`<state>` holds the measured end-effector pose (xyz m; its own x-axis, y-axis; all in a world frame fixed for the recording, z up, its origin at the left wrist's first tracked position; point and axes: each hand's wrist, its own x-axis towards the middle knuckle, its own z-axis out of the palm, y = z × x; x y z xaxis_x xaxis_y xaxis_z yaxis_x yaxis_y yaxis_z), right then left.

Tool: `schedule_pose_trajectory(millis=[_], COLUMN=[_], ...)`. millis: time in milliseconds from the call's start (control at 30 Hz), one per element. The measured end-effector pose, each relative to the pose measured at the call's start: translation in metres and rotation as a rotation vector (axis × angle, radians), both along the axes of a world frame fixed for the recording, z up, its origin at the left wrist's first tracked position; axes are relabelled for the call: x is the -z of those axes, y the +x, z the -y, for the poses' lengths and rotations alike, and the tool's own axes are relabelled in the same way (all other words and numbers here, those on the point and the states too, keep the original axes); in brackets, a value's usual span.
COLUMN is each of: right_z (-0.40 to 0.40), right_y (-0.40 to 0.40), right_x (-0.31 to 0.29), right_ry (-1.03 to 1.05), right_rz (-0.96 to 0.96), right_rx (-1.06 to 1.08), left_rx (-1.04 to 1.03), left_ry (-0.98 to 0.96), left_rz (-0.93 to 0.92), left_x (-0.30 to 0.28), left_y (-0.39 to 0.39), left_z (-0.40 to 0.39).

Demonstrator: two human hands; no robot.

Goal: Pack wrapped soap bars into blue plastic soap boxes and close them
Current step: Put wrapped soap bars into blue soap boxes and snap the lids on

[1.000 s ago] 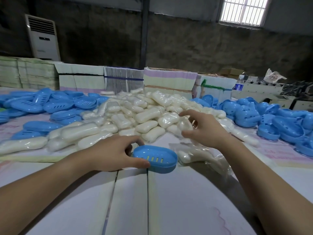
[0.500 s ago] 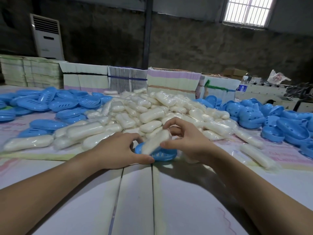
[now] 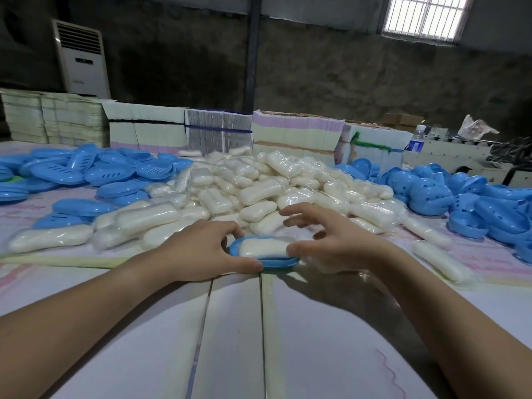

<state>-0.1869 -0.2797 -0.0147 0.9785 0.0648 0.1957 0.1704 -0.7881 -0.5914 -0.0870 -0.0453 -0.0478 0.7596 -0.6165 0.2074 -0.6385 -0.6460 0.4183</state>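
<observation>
**Dim workroom with a barred window**

A rough, dark wall [image 3: 331,79] runs across the back. High at the right, 1 barred window [image 3: 424,15] lets in pale daylight. A dark post [image 3: 253,53] rises near the middle. At the left stands a white floor air conditioner [image 3: 82,59]. Bundled stacks of flat cartons [image 3: 218,133] line the far edge of the white table [image 3: 230,341]. At the right, a water bottle [image 3: 416,144] stands by a pale machine [image 3: 460,156].

Glossy film-wrapped soap [image 3: 263,246] (smooth plastic tray [image 3: 277,262])
</observation>
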Motion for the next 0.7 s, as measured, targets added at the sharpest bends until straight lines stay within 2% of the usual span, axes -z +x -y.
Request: schedule_pose_trajectory(millis=[133, 700], right_z=[0.009, -0.008], right_y=[-0.004, 0.004], right_x=[-0.006, 0.006], right_ry=[-0.015, -0.002], right_rz=[0.051, 0.077], right_rx=[0.053, 0.03], left_rx=[-0.002, 0.004], left_ry=[0.005, 0.017], left_rz=[0.001, 0.028], left_x=[0.001, 0.001], left_y=[-0.001, -0.003], left_z=[0.001, 0.001])
